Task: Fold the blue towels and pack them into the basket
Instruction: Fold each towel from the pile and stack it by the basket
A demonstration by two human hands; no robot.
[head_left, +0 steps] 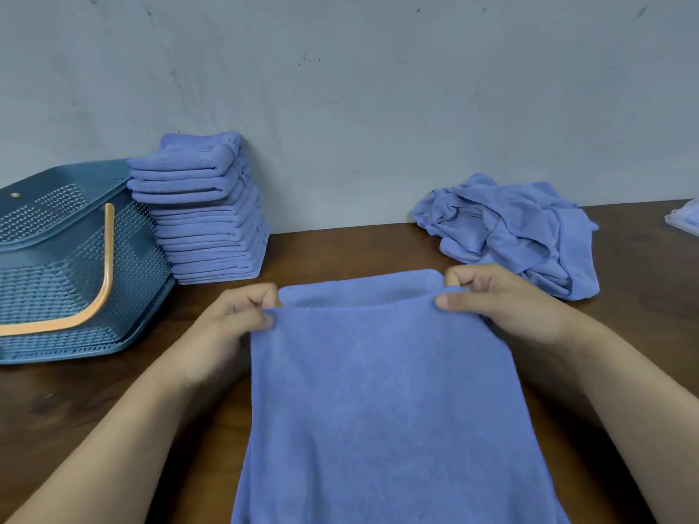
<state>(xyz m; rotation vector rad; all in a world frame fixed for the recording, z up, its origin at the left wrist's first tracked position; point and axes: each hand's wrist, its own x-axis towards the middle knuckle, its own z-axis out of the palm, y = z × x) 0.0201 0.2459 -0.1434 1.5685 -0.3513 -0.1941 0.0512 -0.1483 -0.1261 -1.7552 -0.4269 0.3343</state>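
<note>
A blue towel (382,391) lies doubled over on the brown table in front of me, its upper layer raised near the far edge. My left hand (234,319) pinches the upper layer's left corner. My right hand (488,300) pinches the right corner, thumb on top. A tall stack of folded blue towels (208,209) stands against the wall at the left. The teal perforated basket (64,259) with an orange handle lies tipped on its side at the far left, touching the stack. A crumpled heap of unfolded blue towels (518,232) lies at the back right.
The grey wall (378,88) runs close behind the table. The brown wooden table (340,251) shows between the stack and the heap. A pale packet (686,217) is cut off by the right edge.
</note>
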